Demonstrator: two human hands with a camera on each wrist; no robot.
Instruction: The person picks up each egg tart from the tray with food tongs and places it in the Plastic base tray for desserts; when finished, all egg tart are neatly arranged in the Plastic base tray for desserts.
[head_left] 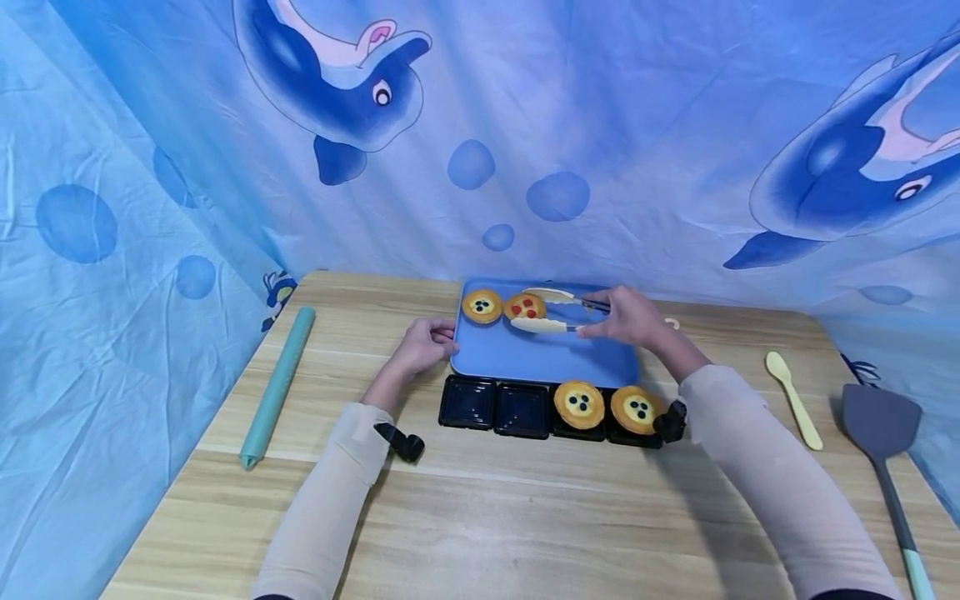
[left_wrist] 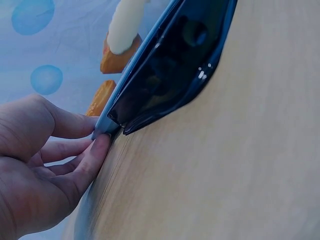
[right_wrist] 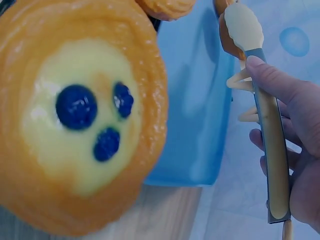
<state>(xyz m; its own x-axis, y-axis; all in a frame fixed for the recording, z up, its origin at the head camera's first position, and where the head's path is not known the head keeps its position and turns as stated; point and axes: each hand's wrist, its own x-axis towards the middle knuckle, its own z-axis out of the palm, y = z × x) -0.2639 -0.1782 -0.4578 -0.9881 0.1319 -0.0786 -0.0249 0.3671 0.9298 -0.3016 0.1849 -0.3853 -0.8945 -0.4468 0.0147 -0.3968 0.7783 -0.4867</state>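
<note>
My left hand (head_left: 422, 346) pinches the near-left rim of a blue tray (head_left: 517, 358) between thumb and fingers, seen close up in the left wrist view. My right hand (head_left: 628, 317) grips a pair of tongs (right_wrist: 275, 150) with cream tips and a dark handle. In the head view the tips lie either side of a tart with red topping (head_left: 525, 307), over the tray's far part. Left of it on the tray sits a tart with dark blue berries (head_left: 482, 305). In the right wrist view the tips partly hide the red-topped tart.
A row of black square cups (head_left: 468, 404) stands before the tray; the right two hold berry tarts (head_left: 579, 405). A teal rolling pin (head_left: 277, 387) lies at left. At right are a pale yellow spoon (head_left: 793, 400) and a grey spatula (head_left: 882, 421). A blue curtain (head_left: 637, 100) hangs behind the table.
</note>
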